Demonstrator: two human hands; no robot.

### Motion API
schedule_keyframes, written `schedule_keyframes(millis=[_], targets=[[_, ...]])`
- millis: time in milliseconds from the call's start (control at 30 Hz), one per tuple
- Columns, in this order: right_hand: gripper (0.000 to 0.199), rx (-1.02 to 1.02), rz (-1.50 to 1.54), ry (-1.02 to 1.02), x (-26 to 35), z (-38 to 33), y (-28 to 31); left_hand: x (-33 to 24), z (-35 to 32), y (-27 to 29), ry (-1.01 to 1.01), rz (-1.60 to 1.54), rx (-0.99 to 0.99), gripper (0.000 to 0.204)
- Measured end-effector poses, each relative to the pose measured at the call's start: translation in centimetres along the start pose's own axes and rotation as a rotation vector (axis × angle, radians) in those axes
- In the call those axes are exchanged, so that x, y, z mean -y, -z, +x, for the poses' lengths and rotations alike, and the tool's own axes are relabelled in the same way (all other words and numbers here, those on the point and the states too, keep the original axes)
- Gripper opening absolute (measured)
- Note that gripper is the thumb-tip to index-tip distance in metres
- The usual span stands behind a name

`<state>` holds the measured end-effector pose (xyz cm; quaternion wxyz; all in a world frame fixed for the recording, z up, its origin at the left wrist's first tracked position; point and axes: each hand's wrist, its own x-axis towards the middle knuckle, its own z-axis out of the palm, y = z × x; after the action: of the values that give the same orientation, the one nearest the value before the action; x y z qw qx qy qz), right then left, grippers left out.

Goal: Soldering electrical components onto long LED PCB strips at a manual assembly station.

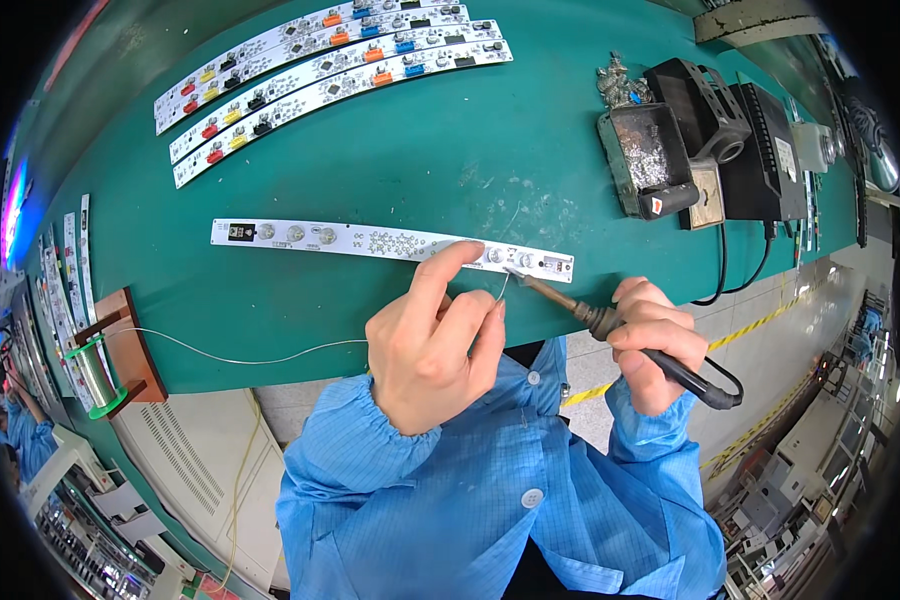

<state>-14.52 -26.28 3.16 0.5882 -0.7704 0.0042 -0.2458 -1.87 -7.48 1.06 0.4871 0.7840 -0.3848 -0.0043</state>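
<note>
A long, narrow white circuit board (pixel 390 243) lies across the green mat in front of me. My left hand (pixel 435 335) presses a fingertip on the board near its right end. Thin solder wire (pixel 503 287) is pinched between that hand's other fingers, its end close to the board's edge. The wire trails left to a solder spool (pixel 95 375) on a wooden stand. My right hand (pixel 660 345) is closed round the black handle of a soldering iron (pixel 602 322). The iron's tip meets the board's lower edge beside the solder.
Several populated circuit boards (pixel 340 85) lie at the back left, more (pixel 85 255) at the left edge. At the right stand a metal solder-scrap tray (pixel 645 150), a black iron holder (pixel 700 110) and a black box (pixel 765 150) with cables. The table's front edge runs close to my arms.
</note>
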Motion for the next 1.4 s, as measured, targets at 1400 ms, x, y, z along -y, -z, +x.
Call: schedule_keyframes(millis=[1400], targets=[[0.047,-0.119,-0.573,0.093,-1.5,0.7,-1.2,-0.7,2.4,3.7,-0.12,0.236,0.145,0.023]])
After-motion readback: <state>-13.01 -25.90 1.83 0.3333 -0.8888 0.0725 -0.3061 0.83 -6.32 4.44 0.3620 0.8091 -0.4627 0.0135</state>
